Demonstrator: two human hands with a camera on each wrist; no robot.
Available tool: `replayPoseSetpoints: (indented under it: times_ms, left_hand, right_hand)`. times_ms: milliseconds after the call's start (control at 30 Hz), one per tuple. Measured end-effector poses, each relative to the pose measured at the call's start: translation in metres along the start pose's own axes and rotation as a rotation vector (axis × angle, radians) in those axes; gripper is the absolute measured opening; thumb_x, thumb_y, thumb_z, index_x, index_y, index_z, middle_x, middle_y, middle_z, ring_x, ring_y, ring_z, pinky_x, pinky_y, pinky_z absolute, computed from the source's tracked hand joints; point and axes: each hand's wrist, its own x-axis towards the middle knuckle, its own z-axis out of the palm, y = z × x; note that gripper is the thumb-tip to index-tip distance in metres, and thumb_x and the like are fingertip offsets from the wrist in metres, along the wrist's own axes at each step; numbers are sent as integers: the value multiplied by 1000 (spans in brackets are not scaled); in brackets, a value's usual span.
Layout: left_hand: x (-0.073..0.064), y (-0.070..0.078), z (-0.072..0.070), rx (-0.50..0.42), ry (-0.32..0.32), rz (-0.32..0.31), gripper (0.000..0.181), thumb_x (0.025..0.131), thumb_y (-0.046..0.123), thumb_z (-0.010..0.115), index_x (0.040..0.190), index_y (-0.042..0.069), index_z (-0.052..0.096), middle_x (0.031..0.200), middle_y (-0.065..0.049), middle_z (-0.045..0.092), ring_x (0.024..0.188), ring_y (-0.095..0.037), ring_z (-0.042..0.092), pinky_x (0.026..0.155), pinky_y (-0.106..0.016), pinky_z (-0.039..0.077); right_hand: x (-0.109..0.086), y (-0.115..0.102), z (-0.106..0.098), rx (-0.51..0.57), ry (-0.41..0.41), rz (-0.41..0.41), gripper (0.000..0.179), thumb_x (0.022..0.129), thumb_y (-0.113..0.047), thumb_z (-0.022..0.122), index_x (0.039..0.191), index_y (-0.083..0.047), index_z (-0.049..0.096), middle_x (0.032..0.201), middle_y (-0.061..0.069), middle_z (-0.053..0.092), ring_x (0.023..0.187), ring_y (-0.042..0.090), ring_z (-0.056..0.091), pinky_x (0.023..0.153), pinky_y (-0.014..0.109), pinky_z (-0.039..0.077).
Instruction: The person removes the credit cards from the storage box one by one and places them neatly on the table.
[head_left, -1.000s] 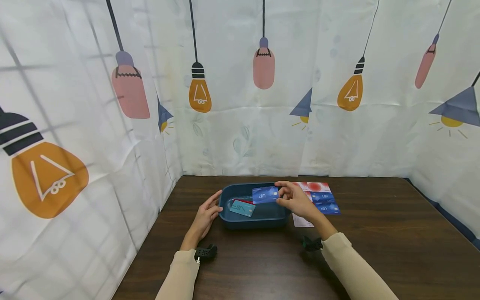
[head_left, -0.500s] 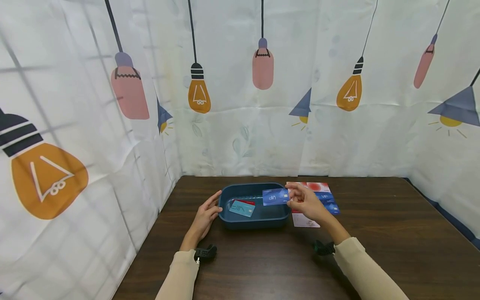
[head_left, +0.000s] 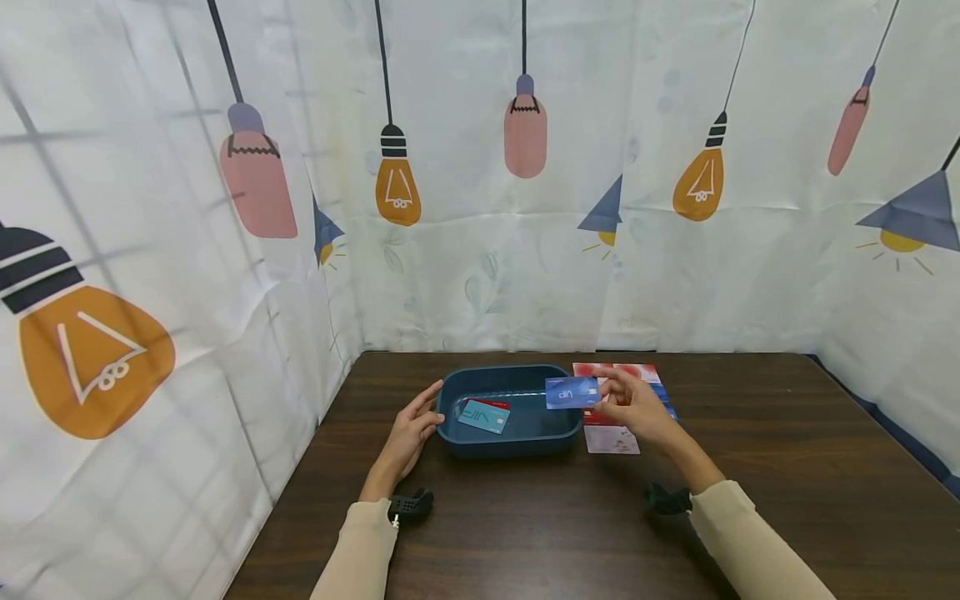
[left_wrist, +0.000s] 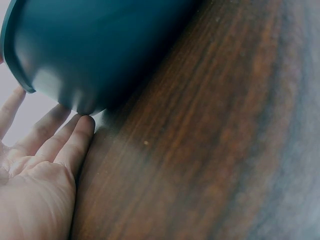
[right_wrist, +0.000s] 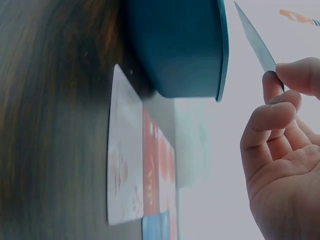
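Note:
My right hand (head_left: 637, 410) pinches a blue VIP card (head_left: 572, 392) between thumb and fingers, over the right rim of a dark teal plastic bin (head_left: 510, 451). Edge-on, that card (right_wrist: 254, 37) rises above the bin's wall in the right wrist view. Fairly straight fingers of my left hand (head_left: 402, 440) touch the bin's left end; the left wrist view has those fingertips (left_wrist: 86, 122) against its outer wall. Inside the bin, a light teal card (head_left: 483, 417) lies partly over a red card (head_left: 501, 405).
Right of the bin, several cards lie in a group: a pale one (head_left: 612, 440) in front, red-and-white ones (head_left: 633, 372) behind, and blue ones mostly hidden by my right hand. All stand on a dark wooden table (head_left: 517, 525). A patterned white curtain (head_left: 465, 283) hangs behind.
The right hand has moved to the right with the blue card, from above the bin's middle to its right rim. My left hand and the bin stay put.

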Motion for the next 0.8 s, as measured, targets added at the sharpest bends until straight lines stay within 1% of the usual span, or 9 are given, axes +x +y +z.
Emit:
replayPoseSetpoints:
  times_ms: [67, 100, 233, 333, 400, 500, 600, 667, 800]
  left_hand:
    - [0, 0, 0, -1, 4, -1, 63, 100, 5, 54, 158, 22, 40, 167, -7, 31, 157, -31, 22, 123, -59, 23]
    - [0, 0, 0, -1, 6, -1, 63, 100, 4, 54, 158, 22, 40, 167, -7, 31, 156, -31, 23, 123, -59, 23]
    - [0, 0, 0, -2, 10, -3, 63, 100, 3, 53, 158, 22, 40, 166, -8, 33, 156, -30, 25, 122, -57, 25]
    - [0, -1, -1, 3, 3, -2, 63, 100, 4, 53, 159, 23, 40, 166, -8, 32, 156, -30, 24, 123, -58, 24]
    - [0, -1, -1, 3, 1, -2, 63, 100, 5, 54, 158, 24, 40, 167, -7, 31, 157, -30, 23, 124, -58, 23]
    - [1, -2, -1, 8, -5, 0, 63, 100, 6, 54, 159, 24, 39, 167, -7, 30, 157, -31, 22, 124, -59, 22]
    - [1, -2, -1, 12, -7, 1, 63, 100, 8, 56, 159, 25, 39, 167, -7, 30, 157, -31, 22, 124, -60, 22]
    - [1, -2, -1, 5, -6, -2, 64, 99, 9, 57, 158, 25, 40, 167, -6, 31, 157, -30, 23, 124, -59, 23]
    - [2, -2, -1, 1, -6, -2, 63, 99, 8, 56, 158, 25, 40, 167, -7, 31, 156, -30, 24, 124, -59, 23]
  right_hand:
    - [-2, 2, -4, 2, -3, -3, 60, 96, -6, 65, 149, 8, 40, 106, 23, 62, 92, 13, 62, 75, 19, 55]
    - [-3, 4, -6, 0, -6, -7, 60, 96, -5, 64, 149, 9, 40, 106, 24, 62, 91, 13, 61, 73, 19, 54]
    - [-9, 7, -14, 5, 3, 20, 59, 96, -5, 64, 149, 6, 41, 102, 15, 64, 84, 10, 61, 68, 22, 52]
    - [-13, 10, -20, 4, 14, 33, 59, 96, -5, 64, 148, 7, 41, 98, 7, 64, 80, 9, 59, 63, 22, 50]
    - [-16, 13, -25, 16, 27, 46, 59, 96, -5, 65, 148, 8, 41, 96, 4, 63, 77, 8, 58, 60, 22, 49]
    - [-22, 17, -32, 30, 29, 73, 60, 97, -7, 65, 149, 8, 39, 97, 3, 60, 70, 8, 52, 56, 23, 45]
    - [-28, 23, -39, 42, 31, 92, 60, 98, -7, 65, 150, 6, 38, 96, 4, 58, 65, 7, 47, 55, 24, 43]
    - [-31, 27, -43, 48, 25, 88, 59, 98, -5, 64, 150, 7, 38, 96, 3, 57, 64, 7, 46, 54, 24, 42]
    - [-38, 36, -51, 58, 37, 78, 54, 97, 0, 63, 146, 9, 41, 94, -1, 57, 64, 7, 48, 54, 26, 42]
